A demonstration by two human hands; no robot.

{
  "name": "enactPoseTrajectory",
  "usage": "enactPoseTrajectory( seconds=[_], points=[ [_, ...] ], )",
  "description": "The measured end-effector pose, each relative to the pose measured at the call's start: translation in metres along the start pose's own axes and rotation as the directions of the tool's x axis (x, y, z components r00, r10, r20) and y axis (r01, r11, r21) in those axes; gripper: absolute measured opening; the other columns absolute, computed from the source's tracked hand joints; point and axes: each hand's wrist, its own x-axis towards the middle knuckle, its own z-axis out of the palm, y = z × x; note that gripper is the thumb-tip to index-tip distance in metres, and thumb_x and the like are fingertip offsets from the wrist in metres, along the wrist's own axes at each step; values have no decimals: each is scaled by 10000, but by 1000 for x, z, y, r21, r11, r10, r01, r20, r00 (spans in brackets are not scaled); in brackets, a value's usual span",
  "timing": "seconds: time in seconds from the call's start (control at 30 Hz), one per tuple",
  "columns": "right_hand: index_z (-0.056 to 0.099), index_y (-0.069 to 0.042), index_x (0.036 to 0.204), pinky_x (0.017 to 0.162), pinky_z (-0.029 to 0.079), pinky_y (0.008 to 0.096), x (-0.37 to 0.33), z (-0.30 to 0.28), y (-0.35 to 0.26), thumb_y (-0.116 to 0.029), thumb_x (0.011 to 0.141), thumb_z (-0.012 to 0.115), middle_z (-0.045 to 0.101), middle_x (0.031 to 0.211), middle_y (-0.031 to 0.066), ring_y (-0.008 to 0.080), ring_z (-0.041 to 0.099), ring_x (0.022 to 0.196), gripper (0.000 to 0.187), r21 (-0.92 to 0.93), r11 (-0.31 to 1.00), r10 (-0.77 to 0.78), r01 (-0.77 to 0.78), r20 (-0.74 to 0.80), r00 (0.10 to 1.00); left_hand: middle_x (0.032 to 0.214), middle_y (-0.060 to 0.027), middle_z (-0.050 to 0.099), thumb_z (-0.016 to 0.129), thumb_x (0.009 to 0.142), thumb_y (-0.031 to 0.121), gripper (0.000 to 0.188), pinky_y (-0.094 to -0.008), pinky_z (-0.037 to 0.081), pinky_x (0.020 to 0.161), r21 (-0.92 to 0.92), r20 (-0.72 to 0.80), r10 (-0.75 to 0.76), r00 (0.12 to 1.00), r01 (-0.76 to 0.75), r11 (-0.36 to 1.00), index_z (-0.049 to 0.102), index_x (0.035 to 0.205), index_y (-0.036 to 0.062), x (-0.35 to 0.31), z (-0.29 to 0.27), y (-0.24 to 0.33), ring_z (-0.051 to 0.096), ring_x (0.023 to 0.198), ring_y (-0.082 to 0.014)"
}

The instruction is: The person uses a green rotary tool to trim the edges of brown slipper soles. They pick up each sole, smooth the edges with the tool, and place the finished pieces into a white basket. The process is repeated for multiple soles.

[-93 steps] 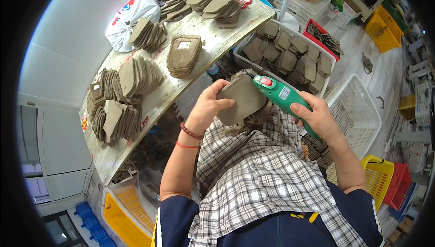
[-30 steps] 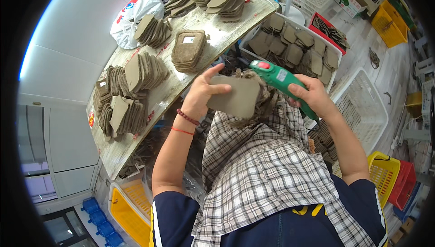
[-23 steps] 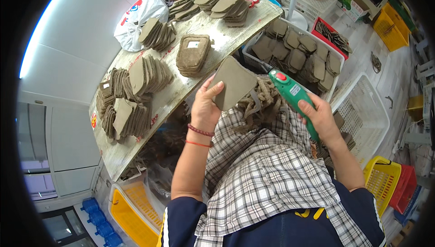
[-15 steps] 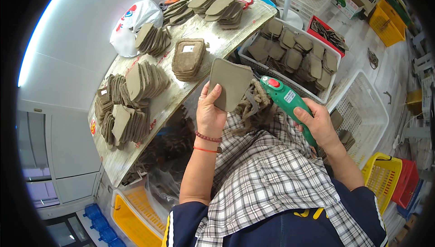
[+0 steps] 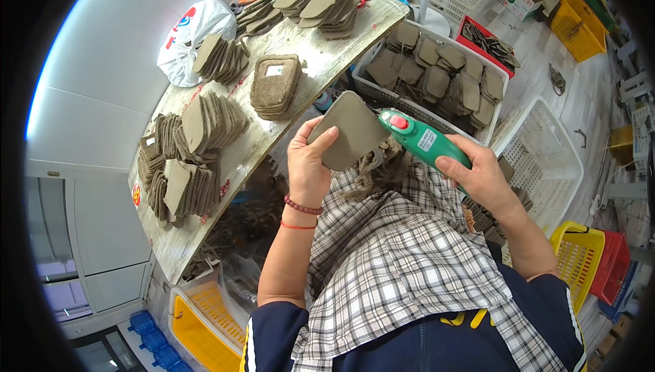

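Note:
In my left hand (image 5: 311, 160), closed with the thumb on top, is a flat grey-brown fabric pad (image 5: 351, 133) with rounded corners. My right hand (image 5: 483, 174) is wrapped round a green handheld electric cutter (image 5: 431, 145) with a red button. The cutter's head sits at the pad's right edge; whether its blade touches the fabric I cannot tell. Shaggy strips of brown trimmings (image 5: 382, 175) lie on my plaid apron (image 5: 396, 256), just under the pad and the tool.
The worktable (image 5: 266, 141) at left bears several stacks of similar pads (image 5: 211, 123), a fuzzy-edged stack (image 5: 275, 89) and a white plastic bag (image 5: 198, 41). A white crate of pads (image 5: 437, 75) stands beyond my right hand. White (image 5: 546, 167) and yellow baskets (image 5: 578, 256) stand at right.
The cutter has moved left, bringing its head up to the pad's right edge. The pad has turned slightly in my left hand, and its lower right corner has shifted rightward.

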Motion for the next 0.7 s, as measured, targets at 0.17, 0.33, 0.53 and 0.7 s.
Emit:
enactPoseTrajectory(
  seconds=[0.17,0.33,0.53,0.7],
  points=[
    [595,16,1145,560,448,219,9,3,3,-335,914,646,587,763,9,58,532,638,422,136,989,81,-60,-161,984,1053,-72,648,645,884,40,214,-372,541,850,-233,-150,-58,987,22,972,576,1086,39,1,12,-6,634,941,-182],
    [594,16,1145,554,450,223,0,12,6,-331,928,630,585,768,19,60,527,624,411,152,986,93,-68,-165,982,1112,-72,615,636,881,11,260,-389,512,928,-398,-169,16,986,-83,914,525,1112,54,5,14,-20,605,1048,-217],
    [611,4,1060,545,440,225,-2,31,3,-319,924,639,574,721,3,61,511,597,351,178,978,130,-110,-109,986,1154,-65,611,621,871,-33,302,-365,492,944,-400,-115,74,991,-114,909,534,1148,49,6,28,-33,594,1062,-199],
    [614,2,1045,542,441,228,6,34,-3,-340,920,640,573,710,6,63,510,586,365,148,985,112,-93,-125,986,1147,-54,628,621,878,-11,276,-372,481,960,-342,-70,64,995,-85,936,573,1141,58,6,26,-45,602,1071,-196]
  ],
)
